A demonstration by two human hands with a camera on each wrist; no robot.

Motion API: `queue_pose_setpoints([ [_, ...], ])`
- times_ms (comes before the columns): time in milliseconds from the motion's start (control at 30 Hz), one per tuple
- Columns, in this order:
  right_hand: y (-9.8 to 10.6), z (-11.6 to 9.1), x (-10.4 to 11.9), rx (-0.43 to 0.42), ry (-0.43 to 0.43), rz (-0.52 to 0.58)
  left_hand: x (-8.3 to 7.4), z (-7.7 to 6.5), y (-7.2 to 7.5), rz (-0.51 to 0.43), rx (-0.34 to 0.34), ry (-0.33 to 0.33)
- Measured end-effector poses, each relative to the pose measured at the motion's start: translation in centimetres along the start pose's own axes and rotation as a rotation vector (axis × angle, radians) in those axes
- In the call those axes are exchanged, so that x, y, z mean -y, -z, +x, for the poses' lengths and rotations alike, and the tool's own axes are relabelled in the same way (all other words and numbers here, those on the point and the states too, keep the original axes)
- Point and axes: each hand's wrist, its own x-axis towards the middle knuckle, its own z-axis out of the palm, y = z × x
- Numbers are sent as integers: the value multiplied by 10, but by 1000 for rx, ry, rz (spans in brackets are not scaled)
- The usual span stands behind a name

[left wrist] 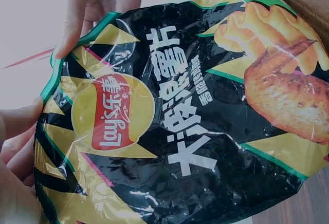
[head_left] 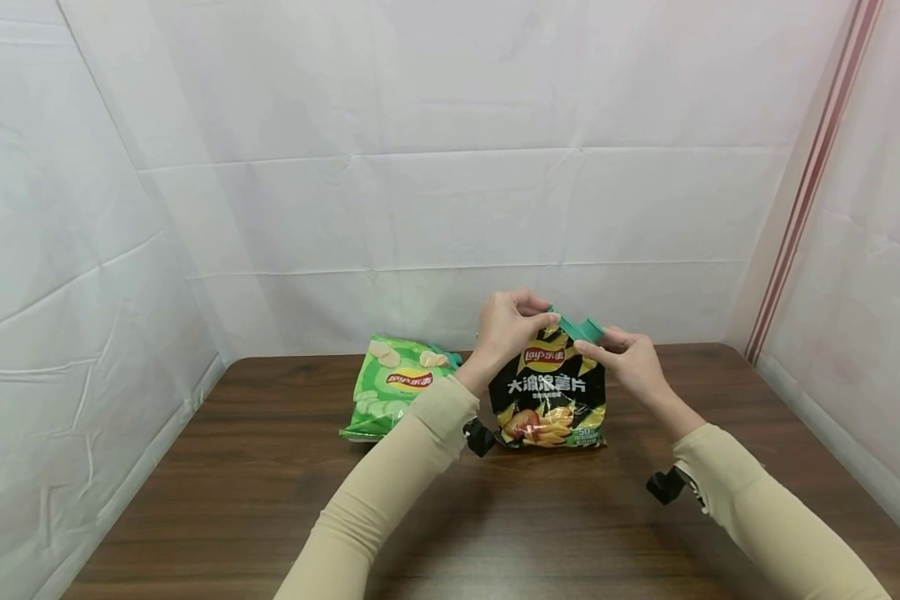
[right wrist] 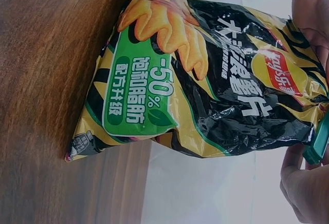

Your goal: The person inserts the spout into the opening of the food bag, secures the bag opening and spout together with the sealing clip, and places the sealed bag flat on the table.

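A black and yellow chip bag stands upright on the table, its printed front towards me. A green bag clip lies along its top edge, slanting down to the right. At the top left corner, my left hand pinches the bag's edge by the clip's end, its thumb in front. My right hand grips the clip at the right end, thumb in front and fingers behind. The left wrist view shows the clip running between both hands. From the right wrist, the right hand is seen around the clip's end.
A green chip bag sits to the left of the black one, with a teal clip at its top right, partly behind my left arm. Both bags are on a dark wooden table. White cloth walls enclose the back and sides.
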Motion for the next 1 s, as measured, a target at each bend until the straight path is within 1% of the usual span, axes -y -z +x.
queue_pose_setpoints([
  [200,0,1,-2,11,-2,25,2,-1,2,3,1,2],
  [433,0,0,-3,21,-12,29,8,-5,8,-47,8,-14],
  [567,-1,0,-5,29,-34,32,11,-9,14,-37,-11,-12],
  [700,0,-1,-9,37,-51,50,15,-14,18,-30,-50,12],
  [867,4,-4,-18,55,-59,29,25,-21,23,-75,-97,45],
  [1000,8,-10,-25,95,-88,-17,33,-29,24,-88,-131,124],
])
